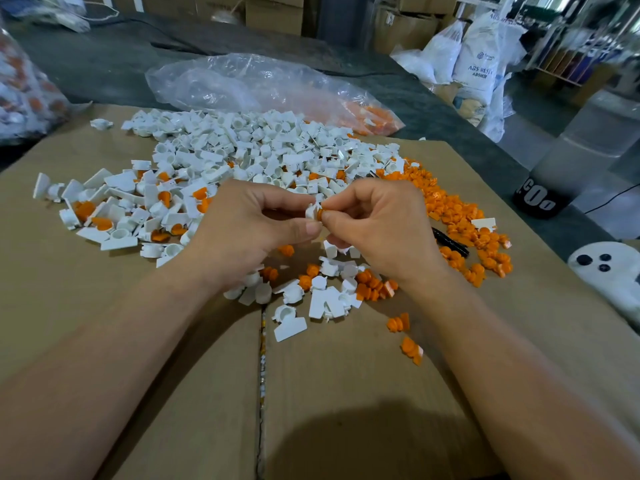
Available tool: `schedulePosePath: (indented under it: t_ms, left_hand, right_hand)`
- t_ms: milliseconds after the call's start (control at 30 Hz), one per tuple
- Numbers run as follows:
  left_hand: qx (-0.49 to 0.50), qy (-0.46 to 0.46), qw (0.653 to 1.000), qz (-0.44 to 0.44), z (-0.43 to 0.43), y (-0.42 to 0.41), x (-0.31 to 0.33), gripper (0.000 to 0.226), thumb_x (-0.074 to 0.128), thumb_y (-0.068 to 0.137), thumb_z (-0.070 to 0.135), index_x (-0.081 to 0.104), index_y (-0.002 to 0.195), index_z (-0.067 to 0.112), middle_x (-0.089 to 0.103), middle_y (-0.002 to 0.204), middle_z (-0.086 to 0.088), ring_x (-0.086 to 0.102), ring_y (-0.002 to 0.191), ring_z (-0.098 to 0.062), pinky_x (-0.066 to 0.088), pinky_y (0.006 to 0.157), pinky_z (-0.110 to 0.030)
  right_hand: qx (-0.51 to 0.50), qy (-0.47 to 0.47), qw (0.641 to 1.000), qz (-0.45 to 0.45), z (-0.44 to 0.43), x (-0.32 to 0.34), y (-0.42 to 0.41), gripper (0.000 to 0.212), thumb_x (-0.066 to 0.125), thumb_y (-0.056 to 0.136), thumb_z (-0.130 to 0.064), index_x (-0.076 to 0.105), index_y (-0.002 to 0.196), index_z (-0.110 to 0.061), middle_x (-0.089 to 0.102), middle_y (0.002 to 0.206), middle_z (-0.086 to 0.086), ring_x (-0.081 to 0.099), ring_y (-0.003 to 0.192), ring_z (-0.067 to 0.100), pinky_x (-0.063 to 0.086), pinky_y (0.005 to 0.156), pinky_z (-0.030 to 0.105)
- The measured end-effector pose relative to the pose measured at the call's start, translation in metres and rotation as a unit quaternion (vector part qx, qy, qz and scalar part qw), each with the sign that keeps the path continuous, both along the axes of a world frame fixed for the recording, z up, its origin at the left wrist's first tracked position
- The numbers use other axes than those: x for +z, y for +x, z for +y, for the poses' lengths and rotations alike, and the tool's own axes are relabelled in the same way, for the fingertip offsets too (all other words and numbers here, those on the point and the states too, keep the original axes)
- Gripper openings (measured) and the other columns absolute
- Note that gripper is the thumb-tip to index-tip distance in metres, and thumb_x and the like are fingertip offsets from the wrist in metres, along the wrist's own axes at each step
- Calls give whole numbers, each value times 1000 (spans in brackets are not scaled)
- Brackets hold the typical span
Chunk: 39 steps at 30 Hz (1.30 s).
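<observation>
Both hands meet above the middle of a cardboard sheet (104,323). My left hand (242,230) pinches a small white plastic housing (311,211) between thumb and fingers. My right hand (377,226) pinches a small orange plug (320,213) that touches the white housing's side. A big heap of white housings (249,150) lies behind the hands. A heap of orange plugs (460,216) spreads to the right. At the left lie white housings with orange plugs fitted (104,216).
Loose white and orange parts (329,289) lie under my wrists. A clear plastic bag (263,88) with orange parts lies at the back. A black pen-like object (450,242) lies by the orange heap. A white device (609,268) sits at the right edge. Sacks and boxes stand beyond.
</observation>
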<state>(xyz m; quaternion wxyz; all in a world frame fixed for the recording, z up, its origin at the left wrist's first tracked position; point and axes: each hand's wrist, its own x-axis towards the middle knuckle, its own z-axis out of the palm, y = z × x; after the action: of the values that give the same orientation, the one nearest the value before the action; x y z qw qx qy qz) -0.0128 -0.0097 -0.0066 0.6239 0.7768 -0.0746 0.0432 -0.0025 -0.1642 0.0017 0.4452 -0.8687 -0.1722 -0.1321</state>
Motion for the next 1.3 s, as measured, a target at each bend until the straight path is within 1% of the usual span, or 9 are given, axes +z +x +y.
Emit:
schedulePosePath:
  t_ms: [133,233,333,433,533,667,867,1033,1300]
  left_hand:
    - [-20,-5,1000,15,1,0,0,34,72,70,3,70,104,4,74,88,-4,71,78,-14,56,73,-20]
    - [-32,-33,998,34,2,1,-1,32,70,71,0,70,103,3,74,85,-5,71,76,-15,56,68,-17]
    - [-33,-29,998,34,0,2,-2,30,70,72,0,70,102,6,74,84,1,71,73,-11,54,66,-14]
    - [-35,-38,998,33,-2,1,-2,28,68,75,-1,70,102,8,73,81,4,70,71,-8,52,63,-11]
    - [-30,-42,998,19,-2,1,-1,21,67,78,0,71,88,19,72,71,12,68,67,-2,48,59,-7]
    - [-28,-50,998,17,0,2,1,15,70,72,8,71,79,22,71,66,9,66,62,-3,47,56,-8]
    - [-23,-53,998,28,2,4,1,20,65,79,1,72,77,19,70,63,4,63,58,-3,47,55,-11]
    - [-16,-56,998,36,2,5,2,21,62,82,0,71,77,19,69,60,4,62,57,-2,50,57,-12]
    - [-14,-46,999,4,1,2,1,19,65,79,0,68,86,18,67,68,1,65,59,-2,48,56,-8]
  right_hand:
    - [7,-29,999,-44,1,-1,-2,6,68,78,-5,73,81,-7,63,64,-8,63,65,10,53,60,27]
    - [9,-45,997,-61,1,-1,-2,6,68,79,-5,73,82,-6,66,68,-3,62,68,12,52,61,29]
    - [-2,-26,1000,-8,0,0,1,6,68,79,-5,72,81,-8,60,62,-11,64,61,12,56,63,30]
    - [-7,5,1000,17,0,-2,3,6,68,79,-6,71,82,-9,62,63,-9,65,59,11,57,64,31]
    - [11,-2,1000,4,2,-4,2,11,68,80,-8,72,91,-7,63,70,-7,64,65,8,56,70,27]
    - [37,17,999,-15,3,-5,1,19,69,80,-8,70,99,-5,69,85,1,65,76,10,55,75,25]
    - [38,25,998,-43,4,-8,4,20,72,76,-11,71,96,-12,58,82,-12,59,74,1,49,69,13]
    - [48,65,997,23,3,-10,7,26,74,74,-14,58,84,-32,62,86,-12,64,79,1,54,75,19]
    - [82,93,991,52,5,-8,6,30,73,74,-13,63,99,-24,64,87,-11,65,85,4,53,82,22]
